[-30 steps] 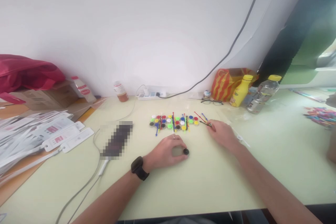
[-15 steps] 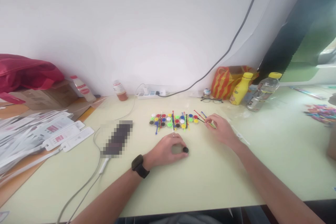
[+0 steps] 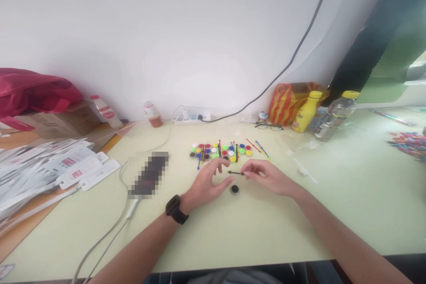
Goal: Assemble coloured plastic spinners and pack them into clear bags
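Between the fingertips of my right hand is a small black arrow, its head toward the left. My left hand has thumb and fingers apart around the arrow's left end, apparently without gripping it. On the table just below the arrow lies a round black disc with a clear base, touched by neither hand. Beyond the hands, several coloured discs form rows with coloured arrows laid across them. Loose at their right are a red arrow and a blue arrow.
A dark pixelated object with a cable lies left. White tags are heaped farther left. Glasses, a yellow bottle, a clear bottle and a striped bag stand along the back, near a power strip.
My right hand has brought the black arrow from the loose arrows toward my left hand. My left hand has let go of the black disc and opened, moving slightly up.
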`<state>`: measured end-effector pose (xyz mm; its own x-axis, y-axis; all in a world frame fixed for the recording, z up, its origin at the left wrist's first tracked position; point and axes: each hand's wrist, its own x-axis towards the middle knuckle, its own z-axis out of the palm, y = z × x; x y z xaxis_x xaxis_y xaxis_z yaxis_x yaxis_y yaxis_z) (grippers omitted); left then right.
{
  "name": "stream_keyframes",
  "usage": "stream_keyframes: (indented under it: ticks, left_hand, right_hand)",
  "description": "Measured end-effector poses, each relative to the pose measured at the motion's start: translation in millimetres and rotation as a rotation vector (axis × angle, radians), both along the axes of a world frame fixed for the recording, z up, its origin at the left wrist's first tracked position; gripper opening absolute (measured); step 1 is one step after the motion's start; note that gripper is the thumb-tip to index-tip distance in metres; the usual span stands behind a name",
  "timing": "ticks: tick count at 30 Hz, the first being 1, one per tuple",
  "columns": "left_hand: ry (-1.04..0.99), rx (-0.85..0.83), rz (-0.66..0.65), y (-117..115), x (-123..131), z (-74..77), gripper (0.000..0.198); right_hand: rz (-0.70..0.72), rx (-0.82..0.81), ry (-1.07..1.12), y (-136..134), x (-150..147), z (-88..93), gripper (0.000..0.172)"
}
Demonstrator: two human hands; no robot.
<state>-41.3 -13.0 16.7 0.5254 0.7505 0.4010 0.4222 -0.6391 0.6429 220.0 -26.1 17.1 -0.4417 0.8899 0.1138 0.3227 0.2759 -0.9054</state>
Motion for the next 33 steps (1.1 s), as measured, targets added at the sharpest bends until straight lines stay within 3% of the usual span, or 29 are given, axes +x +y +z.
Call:
stream_keyframes:
  ticks: [3,6,12,16,24,26,28,33]
  left_hand:
    - [0.015,-0.071,-0.089,0.6,-0.4,1.3,0.016]
    - [0.04,-0.146,-0.078,2.5,-1.3,1.6,0.019]
    - [0.019,-0.247,-0.114,6.7,-5.8,2.1,0.014]
    - [0.065,-0.286,-0.148,8.0,-8.3,0.9,0.014]
    - [0.126,-0.197,-0.166,1.3,-5.3,5.6,0.006]
    - [0.111,-0.152,-0.172,-0.6,-3.4,5.7,0.015]
    - [0.108,-0.11,-0.181,-1.4,-1.2,4.0,0.024]
    - [0.131,-0.06,-0.215,1.5,2.1,-2.7,0.016]
  right_hand:
    - [0.04,-0.056,0.098,-4.3,-12.6,-3.8,0.024]
    - [0.045,-0.122,0.16,-4.0,-18.8,-9.6,0.029]
    - [0.077,-0.324,0.128,-4.0,-18.2,-11.6,0.044]
    - [0.096,-0.363,0.121,-4.7,-18.7,-12.8,0.047]
    - [0.088,-0.307,0.107,-3.0,-17.5,-17.8,0.038]
    - [0.076,-0.243,0.11,-3.3,-18.6,-18.1,0.036]
    - [0.055,-0.165,0.106,-3.8,-20.0,-18.2,0.034]
    - [0.026,-0.1,0.061,-4.6,-21.0,-17.8,0.03]
